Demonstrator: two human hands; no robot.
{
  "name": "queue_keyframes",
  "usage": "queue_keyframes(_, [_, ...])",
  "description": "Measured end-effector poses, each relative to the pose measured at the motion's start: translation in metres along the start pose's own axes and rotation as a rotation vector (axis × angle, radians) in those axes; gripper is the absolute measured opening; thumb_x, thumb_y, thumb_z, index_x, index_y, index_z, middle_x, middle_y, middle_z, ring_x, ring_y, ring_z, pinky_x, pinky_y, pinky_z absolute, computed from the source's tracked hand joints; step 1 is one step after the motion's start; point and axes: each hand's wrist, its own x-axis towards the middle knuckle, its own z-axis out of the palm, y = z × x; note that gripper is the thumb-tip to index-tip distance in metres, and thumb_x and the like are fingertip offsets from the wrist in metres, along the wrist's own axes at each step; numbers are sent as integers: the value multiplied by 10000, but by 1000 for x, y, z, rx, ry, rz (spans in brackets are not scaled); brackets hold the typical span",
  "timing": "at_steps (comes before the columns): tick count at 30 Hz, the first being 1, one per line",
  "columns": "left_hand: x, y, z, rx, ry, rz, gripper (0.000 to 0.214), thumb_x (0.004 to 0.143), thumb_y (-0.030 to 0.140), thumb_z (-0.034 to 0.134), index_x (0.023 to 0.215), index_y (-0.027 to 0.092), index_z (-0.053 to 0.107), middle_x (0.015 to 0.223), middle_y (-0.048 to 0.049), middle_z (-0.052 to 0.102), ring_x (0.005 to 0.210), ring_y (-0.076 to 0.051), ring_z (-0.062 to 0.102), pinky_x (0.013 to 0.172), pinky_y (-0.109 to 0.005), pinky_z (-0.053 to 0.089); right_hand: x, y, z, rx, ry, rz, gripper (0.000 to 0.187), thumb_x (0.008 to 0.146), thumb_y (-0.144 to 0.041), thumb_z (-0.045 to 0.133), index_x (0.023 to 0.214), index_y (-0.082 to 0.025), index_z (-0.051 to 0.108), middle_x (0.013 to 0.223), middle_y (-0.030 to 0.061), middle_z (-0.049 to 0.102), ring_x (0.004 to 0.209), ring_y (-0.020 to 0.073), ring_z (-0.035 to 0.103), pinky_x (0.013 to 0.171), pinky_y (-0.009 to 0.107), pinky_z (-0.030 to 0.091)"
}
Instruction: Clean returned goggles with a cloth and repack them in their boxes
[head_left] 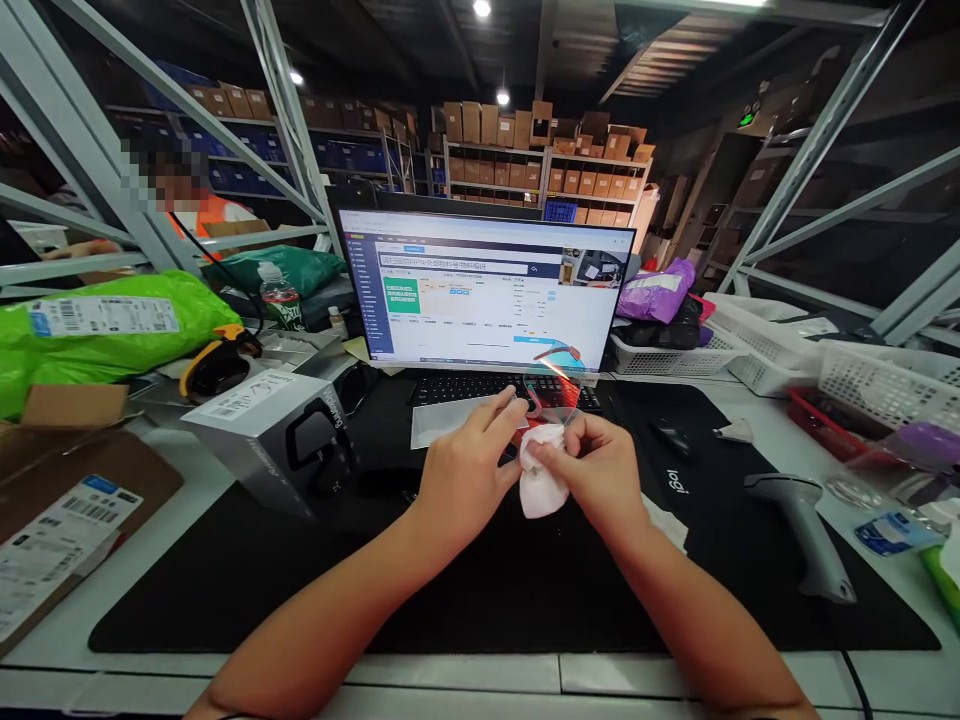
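Note:
A shiny, see-through lens [556, 388] with red-orange reflections stands between my hands, in front of the keyboard. My left hand [463, 462] has its fingers bent at the lens's left edge and seems to pinch it; the exact contact is hidden. Thumb and fingers of my right hand [602, 462] press a crumpled white tissue [541, 480] against the lens's lower part. Behind my left hand lies a whitish flat sheet [435, 421], partly covered. Another white tissue [666, 524] rests on the mat beneath my right wrist.
Behind the keyboard [472, 387] stands a lit monitor [480, 300]. A grey box with a goggle picture [274, 435] and a carton [82, 510] are at left. On the right are a mouse [670, 438], a barcode scanner [806, 530] and white baskets [772, 345]. A person [217, 212] is beyond the frame.

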Motion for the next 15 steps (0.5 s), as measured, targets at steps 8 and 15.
queue_keyframes(8, [-2,6,-2,42,-59,177,415,882,173,637,1290,223,582,1457,-104,581,1113,-248,714,791,-317,628,38,-5,-39,540,106,236,534,542,-318,905,579,-223,381,566,-52,563,521,115,518,521,251,455])
queue_keyframes(15, [-4,2,2,50,79,86,433,895,242,658,1317,217,564,1390,-112,637,1113,-253,713,804,-301,626,3,-2,-3,122,65,-2,366,646,-261,801,575,-224,444,534,-55,524,493,107,460,479,236,378])
